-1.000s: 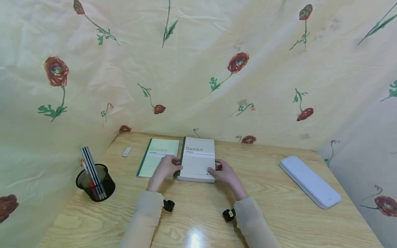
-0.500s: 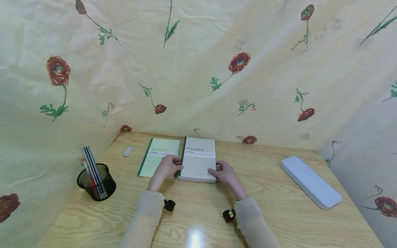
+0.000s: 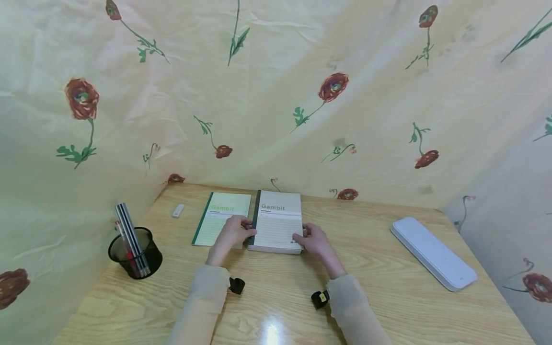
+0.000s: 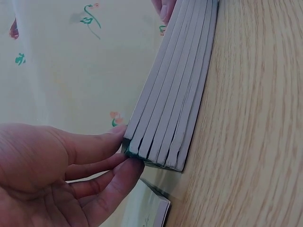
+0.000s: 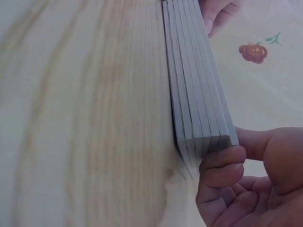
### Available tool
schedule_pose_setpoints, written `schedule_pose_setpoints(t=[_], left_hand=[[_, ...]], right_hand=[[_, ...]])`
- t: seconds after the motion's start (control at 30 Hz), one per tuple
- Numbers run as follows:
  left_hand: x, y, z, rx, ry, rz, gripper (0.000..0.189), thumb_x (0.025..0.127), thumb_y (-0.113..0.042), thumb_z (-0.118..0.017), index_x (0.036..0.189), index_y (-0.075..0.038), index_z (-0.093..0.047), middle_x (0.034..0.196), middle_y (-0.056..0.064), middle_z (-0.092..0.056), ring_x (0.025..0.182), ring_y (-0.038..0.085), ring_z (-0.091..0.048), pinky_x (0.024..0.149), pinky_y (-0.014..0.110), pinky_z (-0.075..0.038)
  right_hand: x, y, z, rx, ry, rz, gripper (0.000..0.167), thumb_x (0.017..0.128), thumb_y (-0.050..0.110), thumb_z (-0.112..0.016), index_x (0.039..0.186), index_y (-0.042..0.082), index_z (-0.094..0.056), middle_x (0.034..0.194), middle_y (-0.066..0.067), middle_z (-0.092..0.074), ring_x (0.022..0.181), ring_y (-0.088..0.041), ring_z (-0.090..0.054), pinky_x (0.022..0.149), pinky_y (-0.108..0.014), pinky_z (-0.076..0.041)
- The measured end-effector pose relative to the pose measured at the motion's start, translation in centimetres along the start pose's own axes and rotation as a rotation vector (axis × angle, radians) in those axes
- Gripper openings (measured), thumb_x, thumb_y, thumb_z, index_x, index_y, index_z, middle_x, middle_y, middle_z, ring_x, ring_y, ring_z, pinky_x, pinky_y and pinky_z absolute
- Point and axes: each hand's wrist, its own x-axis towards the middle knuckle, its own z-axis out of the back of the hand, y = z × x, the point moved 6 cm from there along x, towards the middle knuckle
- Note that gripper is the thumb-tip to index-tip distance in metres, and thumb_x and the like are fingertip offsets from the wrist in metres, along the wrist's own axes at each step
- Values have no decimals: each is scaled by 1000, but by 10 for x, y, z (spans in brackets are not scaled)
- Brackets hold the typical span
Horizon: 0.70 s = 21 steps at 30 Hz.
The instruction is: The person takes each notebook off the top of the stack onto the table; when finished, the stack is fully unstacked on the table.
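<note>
A thick stack of notebooks (image 3: 278, 225), its top cover pale with "Gambit" print and a dark spine, lies on the table in the head view. My left hand (image 3: 234, 231) holds its left side, thumb on the top edge and fingertips against the spines, as the left wrist view shows. On the opposite side my right hand (image 3: 315, 238) grips the stack, thumb on the cover and bent fingers (image 5: 221, 166) against the side edge. Several layers (image 4: 173, 85) lie nearly flush. A thin green-spined notebook (image 3: 215, 225) lies left of the stack, partly covered by my left hand.
A black mesh pen cup (image 3: 151, 258) with pencils and a red pen stands at left. Behind it lies a small white eraser-like block (image 3: 178, 211). A long white case (image 3: 433, 254) lies at right. A floral cloth (image 3: 276, 96) hangs behind the wooden table (image 3: 276, 302).
The head view has shifted very slightly. Both hands keep their hold on the stack, which stays in nearly the same place.
</note>
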Motion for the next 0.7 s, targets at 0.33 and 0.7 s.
schedule_pose_setpoints(t=[0.33,0.7], left_hand=[[2,2,-1,-14,0,-4,31,91,-9,-73,117,5,-67,94,9,-65,84,21,-60,77,35,-53],[0,-1,1,2,3,-10,32,90,-10,-75,116,5,-67,96,8,-66,89,22,-60,80,37,-53]], right_hand=[[1,-3,6,9,5,-7,45,95,9,-66,131,-14,-50,88,-11,-56,60,-13,-50,54,-25,-45],[0,-3,9,0,5,-35,44,95,9,-67,130,-12,-52,89,-11,-57,64,-15,-50,55,-26,-44]])
